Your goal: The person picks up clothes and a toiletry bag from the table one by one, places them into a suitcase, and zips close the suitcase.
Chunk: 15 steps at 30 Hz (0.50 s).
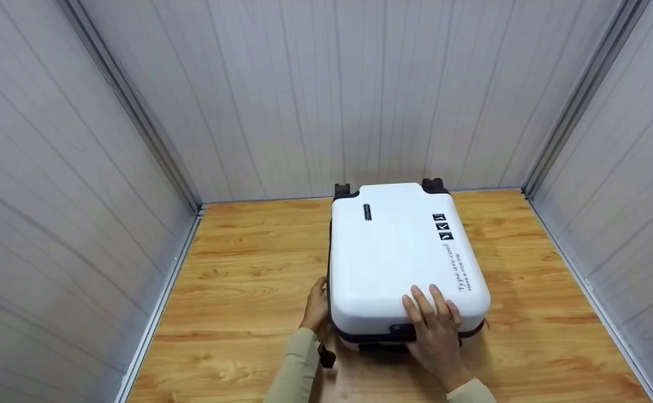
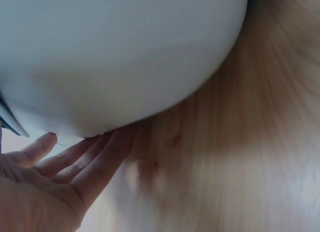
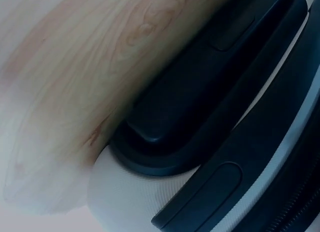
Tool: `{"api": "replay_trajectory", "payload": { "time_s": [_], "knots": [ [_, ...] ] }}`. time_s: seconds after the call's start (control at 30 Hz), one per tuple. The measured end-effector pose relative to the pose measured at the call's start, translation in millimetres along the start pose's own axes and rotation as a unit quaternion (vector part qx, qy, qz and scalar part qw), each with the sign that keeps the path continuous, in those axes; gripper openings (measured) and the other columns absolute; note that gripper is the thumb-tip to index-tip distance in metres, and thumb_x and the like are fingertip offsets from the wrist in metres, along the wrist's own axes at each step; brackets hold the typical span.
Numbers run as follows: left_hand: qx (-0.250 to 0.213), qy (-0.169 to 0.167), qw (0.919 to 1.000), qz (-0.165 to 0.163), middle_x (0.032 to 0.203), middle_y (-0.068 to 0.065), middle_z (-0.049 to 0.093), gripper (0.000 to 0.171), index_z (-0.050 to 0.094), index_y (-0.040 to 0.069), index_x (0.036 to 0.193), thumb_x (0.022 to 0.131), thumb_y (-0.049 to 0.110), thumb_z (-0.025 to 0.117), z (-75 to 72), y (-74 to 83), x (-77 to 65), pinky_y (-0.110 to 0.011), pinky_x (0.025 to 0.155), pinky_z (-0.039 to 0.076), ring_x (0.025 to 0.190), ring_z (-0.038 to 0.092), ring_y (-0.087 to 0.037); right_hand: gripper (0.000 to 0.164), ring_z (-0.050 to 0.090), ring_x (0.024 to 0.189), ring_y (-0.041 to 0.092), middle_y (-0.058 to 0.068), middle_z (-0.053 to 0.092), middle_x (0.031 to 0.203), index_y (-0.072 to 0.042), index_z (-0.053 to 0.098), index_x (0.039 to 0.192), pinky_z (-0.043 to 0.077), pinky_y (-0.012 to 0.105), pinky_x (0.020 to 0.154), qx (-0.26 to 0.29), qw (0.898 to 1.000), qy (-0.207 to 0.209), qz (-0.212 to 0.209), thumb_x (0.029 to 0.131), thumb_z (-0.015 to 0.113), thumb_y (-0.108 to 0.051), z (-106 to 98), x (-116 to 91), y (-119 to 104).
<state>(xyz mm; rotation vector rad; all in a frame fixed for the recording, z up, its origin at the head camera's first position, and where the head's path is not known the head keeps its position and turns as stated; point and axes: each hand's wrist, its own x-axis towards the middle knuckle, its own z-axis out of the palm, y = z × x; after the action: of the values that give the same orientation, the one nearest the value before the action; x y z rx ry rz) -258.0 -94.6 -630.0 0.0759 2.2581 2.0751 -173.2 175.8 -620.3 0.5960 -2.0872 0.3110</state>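
Note:
A white hard-shell suitcase (image 1: 393, 252) lies flat on the wooden floor, wheels toward the back wall. My right hand (image 1: 435, 330) rests on its near top edge, fingers extended over the shell beside the black carry handle (image 1: 402, 331). In the right wrist view a black telescopic handle (image 3: 200, 87) and part of the zipper (image 3: 295, 207) show, but the hand does not. At the suitcase's left side is my left hand (image 1: 316, 307). The left wrist view shows its fingers (image 2: 102, 167) spread and fairly straight, fingertips at the shell's lower curve.
Behind the two black wheels (image 1: 435, 186) rises a pale panelled wall (image 1: 304, 101). Similar panels stand at the left (image 1: 52, 196) and right (image 1: 623, 184), with metal rails along the floor. A small dark object (image 1: 327, 356) is beside the left sleeve.

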Motion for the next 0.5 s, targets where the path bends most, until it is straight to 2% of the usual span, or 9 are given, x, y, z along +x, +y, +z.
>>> {"api": "replay_trajectory", "payload": {
  "time_s": [0.1, 0.2, 0.27, 0.4, 0.5],
  "knots": [
    [-0.020, -0.001, 0.9998, 0.005, 0.127, -0.027, 0.064, 0.041, 0.049, -0.013, 0.136, 0.106, 0.014, 0.054, 0.9, -13.5, 7.2, -0.031, 0.085, 0.058, 0.106, 0.070, -0.023, 0.093, 0.040, 0.137, 0.043, 0.014, 0.054, 0.148, -0.009, 0.055, 0.142, 0.018, 0.052, 0.108, -0.005, 1.000, 0.005, -0.001, 0.052, 0.073, -0.003, 3, 0, -1],
    [-0.025, 0.008, 0.9996, -0.010, 0.126, -0.026, 0.066, 0.041, 0.050, -0.011, 0.138, 0.106, 0.015, 0.053, 1.1, -23.7, 12.5, -0.029, 0.084, 0.058, 0.104, 0.071, -0.020, 0.091, 0.041, 0.137, 0.043, 0.014, 0.055, 0.148, -0.009, 0.055, 0.142, 0.018, 0.051, 0.109, -0.004, 1.000, 0.010, -0.002, 0.053, 0.072, -0.003, 5, -1, -1],
    [-0.019, 0.011, 0.9996, -0.015, 0.124, -0.025, 0.068, 0.041, 0.050, -0.011, 0.138, 0.107, 0.016, 0.052, 0.8, -25.2, 13.2, -0.028, 0.082, 0.058, 0.102, 0.072, -0.019, 0.091, 0.041, 0.137, 0.043, 0.014, 0.054, 0.148, -0.009, 0.055, 0.142, 0.018, 0.051, 0.111, -0.003, 1.000, 0.009, -0.002, 0.054, 0.074, -0.006, 5, -2, -1],
    [-0.008, 0.030, 0.9986, -0.042, 0.121, -0.022, 0.070, 0.040, 0.054, -0.003, 0.140, 0.106, 0.019, 0.056, -0.2, -23.4, 11.5, -0.031, 0.083, 0.059, 0.102, 0.072, -0.022, 0.092, 0.040, 0.137, 0.044, 0.014, 0.054, 0.148, -0.008, 0.055, 0.142, 0.018, 0.051, 0.112, -0.002, 1.000, 0.003, -0.005, 0.055, 0.082, -0.012, 4, -2, 1],
    [0.011, 0.049, 0.9979, -0.041, 0.126, -0.019, 0.069, 0.038, 0.060, 0.007, 0.139, 0.104, 0.022, 0.060, 0.0, -19.0, 9.3, -0.034, 0.089, 0.058, 0.109, 0.069, -0.024, 0.102, 0.039, 0.138, 0.043, 0.014, 0.054, 0.149, -0.008, 0.054, 0.143, 0.018, 0.052, 0.109, -0.003, 1.000, -0.006, -0.004, 0.049, 0.091, -0.014, 2, -3, 3]
  ]
}}
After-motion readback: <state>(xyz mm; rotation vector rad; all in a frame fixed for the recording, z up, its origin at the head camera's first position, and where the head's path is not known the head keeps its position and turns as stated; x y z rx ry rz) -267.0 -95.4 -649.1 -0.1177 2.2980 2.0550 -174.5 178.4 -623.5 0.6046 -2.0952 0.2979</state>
